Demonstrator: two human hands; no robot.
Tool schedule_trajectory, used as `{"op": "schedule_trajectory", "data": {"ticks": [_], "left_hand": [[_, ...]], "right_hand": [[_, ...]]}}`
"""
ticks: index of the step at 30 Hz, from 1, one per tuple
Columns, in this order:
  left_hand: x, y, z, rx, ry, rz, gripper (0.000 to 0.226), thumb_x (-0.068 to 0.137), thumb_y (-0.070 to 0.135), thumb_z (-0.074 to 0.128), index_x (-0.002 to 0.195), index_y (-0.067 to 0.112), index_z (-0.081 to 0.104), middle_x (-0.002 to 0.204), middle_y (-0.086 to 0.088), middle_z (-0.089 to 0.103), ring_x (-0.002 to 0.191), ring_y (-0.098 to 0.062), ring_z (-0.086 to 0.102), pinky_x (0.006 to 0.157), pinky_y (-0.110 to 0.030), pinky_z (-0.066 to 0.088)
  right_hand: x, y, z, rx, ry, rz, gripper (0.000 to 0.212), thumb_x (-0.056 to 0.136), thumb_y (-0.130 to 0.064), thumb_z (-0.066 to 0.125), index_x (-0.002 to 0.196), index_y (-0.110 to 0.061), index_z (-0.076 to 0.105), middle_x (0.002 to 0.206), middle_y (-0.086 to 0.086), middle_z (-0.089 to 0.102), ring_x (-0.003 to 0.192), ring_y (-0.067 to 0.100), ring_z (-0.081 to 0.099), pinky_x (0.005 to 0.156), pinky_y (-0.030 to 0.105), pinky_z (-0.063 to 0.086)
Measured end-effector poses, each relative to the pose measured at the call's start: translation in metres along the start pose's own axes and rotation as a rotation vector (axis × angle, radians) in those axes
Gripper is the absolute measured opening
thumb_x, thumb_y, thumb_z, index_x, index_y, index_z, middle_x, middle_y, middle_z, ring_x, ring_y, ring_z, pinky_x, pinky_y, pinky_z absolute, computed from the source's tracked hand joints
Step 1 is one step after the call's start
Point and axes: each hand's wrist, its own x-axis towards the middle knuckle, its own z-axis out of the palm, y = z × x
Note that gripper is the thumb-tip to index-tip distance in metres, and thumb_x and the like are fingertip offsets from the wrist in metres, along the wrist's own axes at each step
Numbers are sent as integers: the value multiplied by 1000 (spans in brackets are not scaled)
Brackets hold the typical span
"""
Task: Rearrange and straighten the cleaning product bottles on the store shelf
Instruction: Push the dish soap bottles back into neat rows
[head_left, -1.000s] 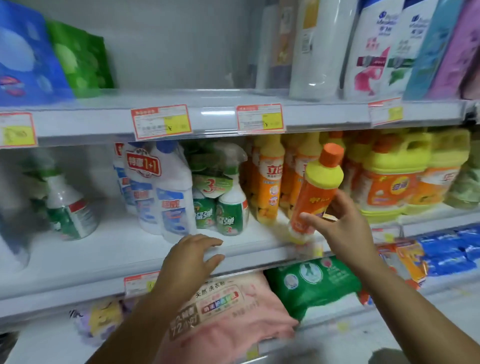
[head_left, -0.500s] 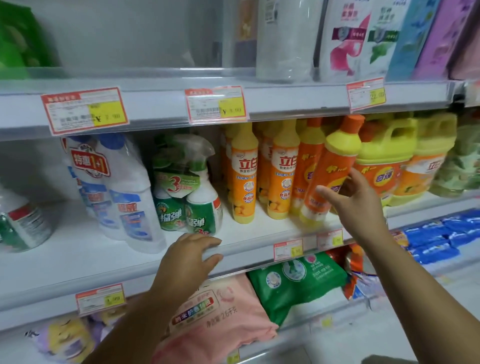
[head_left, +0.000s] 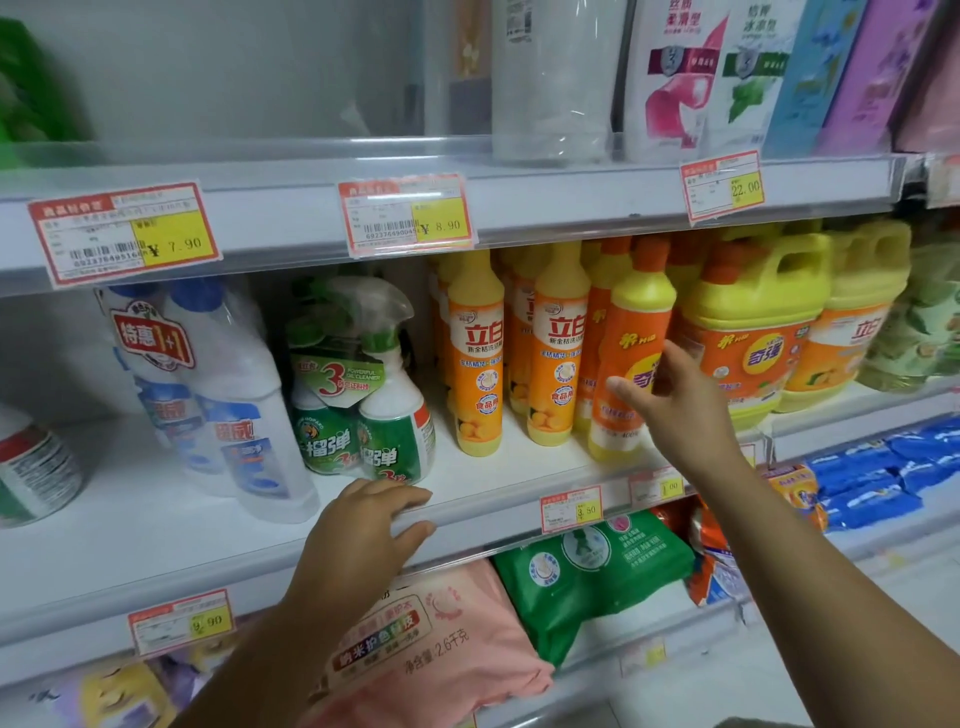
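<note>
Probably full, stiff and slick, the orange bottle (head_left: 631, 332) stands at the shelf (head_left: 519, 467) front, the right hand (head_left: 675, 410) curling its fingers (head_left: 670, 358) round its lower body, a sound hold, while the left hand (head_left: 358, 535) rests on the edge.

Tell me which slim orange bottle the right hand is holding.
The orange-capped bottle at the front row's right end; right hand grips it. Its front-row neighbours have yellow caps.

2 bare forearms (head_left: 831, 597), bare hands (head_left: 363, 535)
</note>
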Motion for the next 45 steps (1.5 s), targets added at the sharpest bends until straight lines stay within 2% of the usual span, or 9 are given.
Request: {"op": "schedule_trajectory", "data": {"ticks": [4,9,16,31,38,40,42,44,45], "left_hand": [[0,0,0,-3,0,-8,35,82,41,64,117,35,62,118,17,60,107,-2,43,89,-19,33],[-1,-2,0,-2,1,-1,35,82,41,64,116,35,62,118,18,60,104,0,41,89,-18,32],[-1,-2,0,8,7,16,35,82,40,64,117,35,62,116,19,59,101,1,39,87,-18,31],[-3,-2,0,-4,10,21,33,81,35,67,114,34,64,113,19,61,105,-5,44,91,-22,36],[-4,-2,0,-1,2,21,35,81,36,66,116,34,63,116,18,60,106,-3,42,91,-22,35],[-5,-2,-2,-4,5,21,35,81,36,66,116,34,63,116,17,60,106,-2,42,92,-22,34],[-6,-2,-4,-2,7,18,36,81,36,66,116,34,62,117,17,60,108,-3,43,93,-22,35],[-6,-3,-6,4,9,17,36,81,37,66,117,34,62,117,17,60,109,-4,44,94,-23,36],[-6,-3,-6,2,11,17,36,81,37,66,117,34,62,117,17,60,108,-3,44,94,-22,36]], "right_hand": [[0,2,5,47,-5,70,60,81,-39,70,133,-22,43,115,-7,62,97,13,60,81,30,47],[-9,13,16,70,-110,104,72,75,-25,78,136,-23,39,121,-5,60,102,15,60,82,28,45],[-7,20,20,86,-86,109,73,77,-21,76,137,-23,36,128,0,58,110,19,58,91,34,46],[-6,16,24,204,-90,161,76,81,-12,72,142,-20,28,131,4,53,105,15,51,88,31,42],[-8,20,24,231,-116,160,77,79,-18,74,142,-23,29,133,1,52,115,18,53,88,30,42],[-13,19,26,216,-45,153,86,75,-26,77,144,-24,26,135,-1,49,119,16,50,92,31,44],[-22,12,28,71,178,158,85,74,-42,75,142,-21,29,134,1,45,121,16,46,99,37,45],[-35,-3,31,0,375,23,63,79,-41,70,130,-16,42,119,0,47,111,18,50,94,41,48],[-42,-11,35,21,376,-66,52,81,-36,69,124,-16,47,112,-1,48,103,17,52,88,41,50]]}}
